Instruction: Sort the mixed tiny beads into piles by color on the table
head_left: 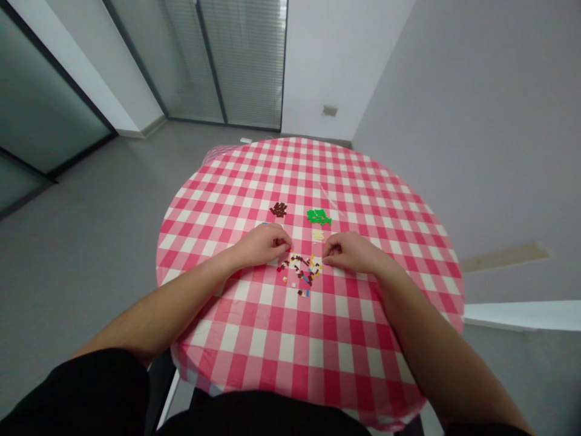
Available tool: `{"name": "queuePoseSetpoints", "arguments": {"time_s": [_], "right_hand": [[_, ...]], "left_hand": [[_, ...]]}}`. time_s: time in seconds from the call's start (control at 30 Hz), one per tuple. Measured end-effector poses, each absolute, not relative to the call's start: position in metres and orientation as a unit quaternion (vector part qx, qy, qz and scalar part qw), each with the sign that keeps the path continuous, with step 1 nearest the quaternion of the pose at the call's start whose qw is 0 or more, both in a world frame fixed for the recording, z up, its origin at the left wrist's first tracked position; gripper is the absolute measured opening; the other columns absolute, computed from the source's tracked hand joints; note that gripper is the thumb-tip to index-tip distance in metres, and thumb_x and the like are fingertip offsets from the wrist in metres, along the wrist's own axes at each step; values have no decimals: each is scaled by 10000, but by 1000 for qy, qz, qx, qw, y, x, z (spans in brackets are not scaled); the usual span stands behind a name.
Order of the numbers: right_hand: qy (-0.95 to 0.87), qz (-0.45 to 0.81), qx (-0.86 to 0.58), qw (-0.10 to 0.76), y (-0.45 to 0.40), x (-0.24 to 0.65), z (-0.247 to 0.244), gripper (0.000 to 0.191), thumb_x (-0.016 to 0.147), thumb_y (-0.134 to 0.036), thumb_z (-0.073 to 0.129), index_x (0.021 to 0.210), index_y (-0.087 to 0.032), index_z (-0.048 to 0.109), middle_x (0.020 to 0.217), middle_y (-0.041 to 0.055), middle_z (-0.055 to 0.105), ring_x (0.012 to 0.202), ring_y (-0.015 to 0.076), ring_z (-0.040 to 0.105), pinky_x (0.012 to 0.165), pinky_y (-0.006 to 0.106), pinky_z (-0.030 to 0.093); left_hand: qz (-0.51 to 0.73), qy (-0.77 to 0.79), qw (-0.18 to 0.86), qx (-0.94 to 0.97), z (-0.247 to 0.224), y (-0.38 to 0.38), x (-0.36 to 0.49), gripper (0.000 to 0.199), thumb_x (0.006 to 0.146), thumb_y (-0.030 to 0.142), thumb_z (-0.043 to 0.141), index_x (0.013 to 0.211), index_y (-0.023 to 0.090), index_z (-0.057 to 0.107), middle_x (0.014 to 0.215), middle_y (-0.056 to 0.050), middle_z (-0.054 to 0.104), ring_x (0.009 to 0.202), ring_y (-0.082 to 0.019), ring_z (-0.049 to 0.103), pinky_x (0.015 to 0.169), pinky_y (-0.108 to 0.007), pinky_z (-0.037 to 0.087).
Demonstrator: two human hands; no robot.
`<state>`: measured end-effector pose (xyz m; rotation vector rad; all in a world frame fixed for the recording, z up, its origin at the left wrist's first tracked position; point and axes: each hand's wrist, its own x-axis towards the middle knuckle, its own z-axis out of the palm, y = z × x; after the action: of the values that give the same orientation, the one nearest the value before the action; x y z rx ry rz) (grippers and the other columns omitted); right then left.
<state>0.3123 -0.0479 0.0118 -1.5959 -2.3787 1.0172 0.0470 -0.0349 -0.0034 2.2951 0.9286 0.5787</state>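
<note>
My left hand (267, 244) rests low over the table, thumb and fingers closed together beside a scatter of small mixed pieces (303, 260). A speck of red shows by its fingertips, too small to make out. Across the scatter, my right hand (351, 251) is also closed in a pinch; anything between its fingers is hidden. The mixed pieces look like tiny toy bricks in brown, yellow, white, red and blue. Beyond the hands lie a brown pile (278, 210), a green pile (318, 217) and a small cream pile (318, 235). A bit of blue (264, 224) peeks out behind my left hand.
A pink-and-white checked cloth (281, 351) covers the round table. Glass partitions (245, 60) stand beyond the far left side, and a plain wall (499, 121) rises on the right. A small white object (246, 140) appears past the table's far edge.
</note>
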Motion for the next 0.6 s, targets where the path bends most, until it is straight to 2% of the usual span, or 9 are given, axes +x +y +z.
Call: {"name": "queuePoseSetpoints", "arguments": {"time_s": [0.37, 0.6], "right_hand": [[-772, 365, -516, 63, -46, 318, 9, 134, 749, -155, 645, 859, -163, 721, 782, 43, 735, 674, 161, 664, 607, 249, 472], [-791, 306, -526, 59, -49, 309, 11, 86, 792, -174, 645, 801, -180, 731, 771, 35, 735, 674, 159, 654, 606, 252, 448]], "left_hand": [[214, 354, 299, 860, -5, -35, 47, 215, 823, 83, 541, 834, 169, 738, 854, -45, 727, 794, -151, 651, 768, -287, 482], [218, 361, 303, 855, -4, -36, 48, 211, 830, 96, 546, 840, 171, 743, 873, -47, 730, 814, -156, 656, 774, -280, 482]]}}
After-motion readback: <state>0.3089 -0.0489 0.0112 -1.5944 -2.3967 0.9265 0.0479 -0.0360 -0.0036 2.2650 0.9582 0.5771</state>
